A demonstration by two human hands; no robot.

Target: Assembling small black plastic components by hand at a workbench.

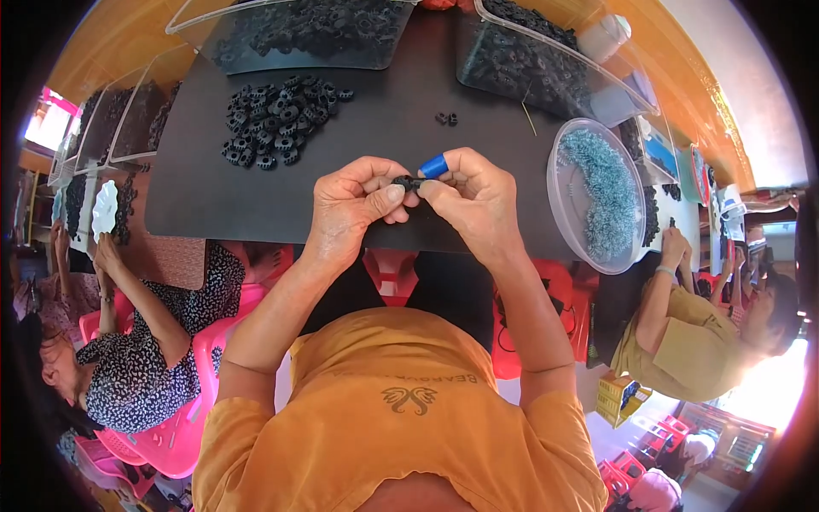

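Between my two hands, above the table's near edge, is a small black plastic part (407, 183). The thumb and fingers of my left hand (358, 203) pinch it from the left. From the right, the thumb and forefinger of my right hand (470, 198) close on the same part; a blue wrap (433, 165) covers that forefinger's tip. Fingers hide much of the part. A heap of similar black parts (277, 119) lies beyond my left hand. Two more black pieces (446, 119) sit apart, farther out in the middle.
Clear bins of black parts stand at the back left (311, 38) and back right (520, 72). A round clear tray (559, 200) holds small bluish pieces at right. A thin yellowish stick (530, 118) lies near the right bin. Co-workers sit at left (153, 358) and right (691, 341).
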